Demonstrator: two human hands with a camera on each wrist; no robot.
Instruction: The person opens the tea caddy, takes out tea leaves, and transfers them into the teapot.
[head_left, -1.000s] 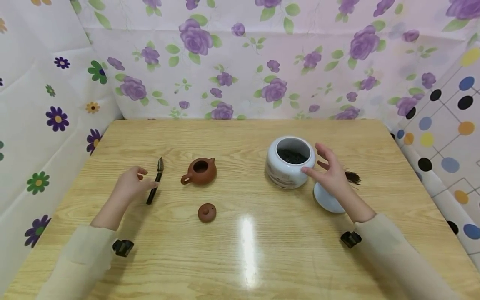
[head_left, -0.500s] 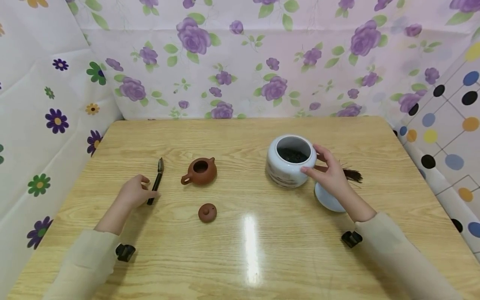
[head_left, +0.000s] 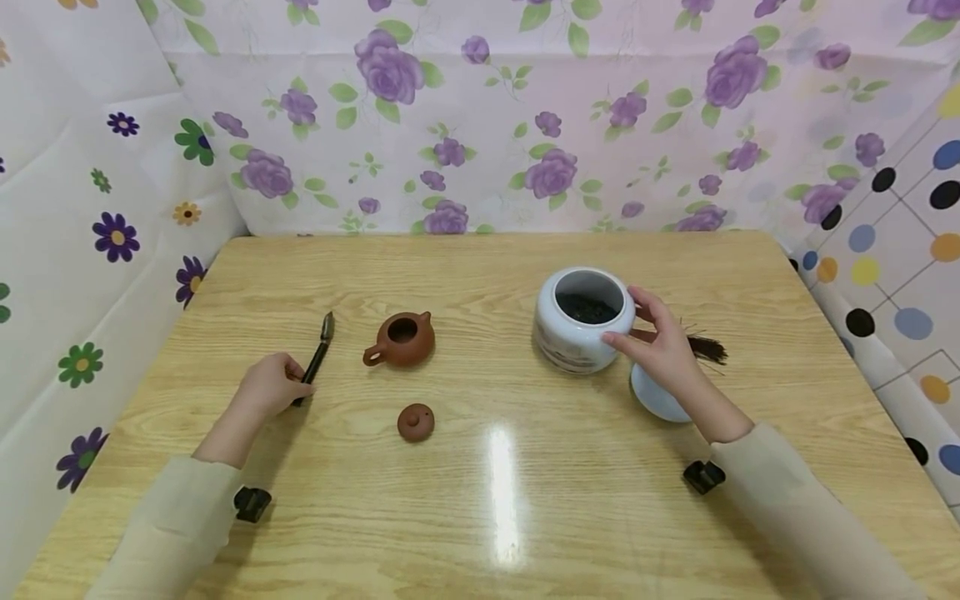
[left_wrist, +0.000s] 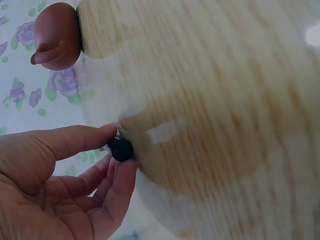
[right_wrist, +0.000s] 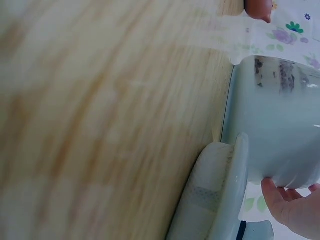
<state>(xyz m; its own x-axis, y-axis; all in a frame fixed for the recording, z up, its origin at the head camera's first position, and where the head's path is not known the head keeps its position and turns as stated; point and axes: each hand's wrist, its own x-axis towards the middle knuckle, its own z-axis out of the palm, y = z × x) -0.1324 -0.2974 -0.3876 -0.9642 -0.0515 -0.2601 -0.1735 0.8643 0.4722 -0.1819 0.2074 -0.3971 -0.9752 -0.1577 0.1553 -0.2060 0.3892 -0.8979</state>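
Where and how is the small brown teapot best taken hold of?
Probably by its loop handle, coming from the left: the handle sticks out freely on that side, while the spout is on the opposite side, pointing right and away. The teapot stands upright with its top open, its lid lying apart, so keeping it level seems wise.

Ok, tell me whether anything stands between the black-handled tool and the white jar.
The brown teapot does: it stands on the line from the black-handled tool, pinched by the left hand, to the white jar, touched by the right hand. The small lid lies off that line.
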